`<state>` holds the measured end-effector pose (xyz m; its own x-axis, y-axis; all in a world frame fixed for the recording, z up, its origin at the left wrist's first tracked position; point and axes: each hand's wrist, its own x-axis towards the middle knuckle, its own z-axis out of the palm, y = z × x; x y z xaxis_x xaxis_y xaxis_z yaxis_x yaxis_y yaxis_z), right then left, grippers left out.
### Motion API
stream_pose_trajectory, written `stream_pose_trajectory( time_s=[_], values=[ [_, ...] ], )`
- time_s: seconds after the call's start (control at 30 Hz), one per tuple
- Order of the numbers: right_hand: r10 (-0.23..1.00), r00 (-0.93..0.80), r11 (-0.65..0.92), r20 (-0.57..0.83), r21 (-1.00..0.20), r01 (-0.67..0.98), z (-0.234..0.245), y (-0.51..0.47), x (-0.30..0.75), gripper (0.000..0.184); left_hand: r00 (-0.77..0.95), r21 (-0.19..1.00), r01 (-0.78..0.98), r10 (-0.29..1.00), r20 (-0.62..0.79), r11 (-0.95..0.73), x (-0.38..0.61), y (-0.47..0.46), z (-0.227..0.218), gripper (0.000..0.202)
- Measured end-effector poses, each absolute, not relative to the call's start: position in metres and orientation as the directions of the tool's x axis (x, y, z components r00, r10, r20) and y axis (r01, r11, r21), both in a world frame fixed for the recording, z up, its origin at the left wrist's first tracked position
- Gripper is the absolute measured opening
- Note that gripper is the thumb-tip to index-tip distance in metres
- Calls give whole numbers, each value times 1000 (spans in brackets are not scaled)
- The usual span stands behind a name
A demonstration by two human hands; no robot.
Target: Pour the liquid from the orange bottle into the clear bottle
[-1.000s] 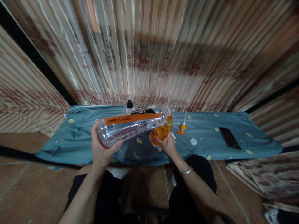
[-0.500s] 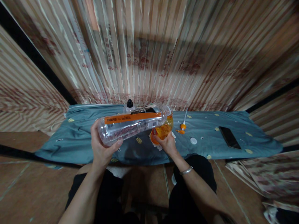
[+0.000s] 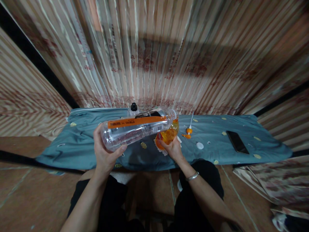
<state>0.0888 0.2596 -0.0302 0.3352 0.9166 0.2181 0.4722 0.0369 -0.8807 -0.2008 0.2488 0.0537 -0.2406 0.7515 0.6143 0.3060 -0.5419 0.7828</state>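
Note:
My left hand (image 3: 106, 153) is wrapped round the base of a large clear plastic bottle (image 3: 135, 129) with a silver and orange label. This bottle lies tilted almost level, its neck to the right over the mouth of an orange bottle (image 3: 169, 133). Whether the two mouths touch I cannot tell. My right hand (image 3: 172, 149) grips the orange bottle low on its side. Beneath the orange bottle lies a crumpled white tissue (image 3: 164, 152). Right of it rests an orange pump head (image 3: 189, 131) with a white tube, and near that a round white cap (image 3: 200, 146).
A black-topped bottle (image 3: 134, 108) stands behind the clear bottle. To the right a dark phone (image 3: 237, 142) lies on the blue-green cloth (image 3: 79, 138) covering the low table. Pleated curtains (image 3: 154, 64) hang close behind, and dark poles (image 3: 41, 58) frame the sides.

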Motion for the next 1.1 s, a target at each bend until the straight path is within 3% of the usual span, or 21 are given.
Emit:
stream_pose_trajectory(
  time_s=[1.1],
  values=[
    [919, 327, 48, 222, -884, 465, -30, 259, 88, 76, -248, 774, 307, 739, 626, -553, -202, 249, 51, 94]
  ],
)
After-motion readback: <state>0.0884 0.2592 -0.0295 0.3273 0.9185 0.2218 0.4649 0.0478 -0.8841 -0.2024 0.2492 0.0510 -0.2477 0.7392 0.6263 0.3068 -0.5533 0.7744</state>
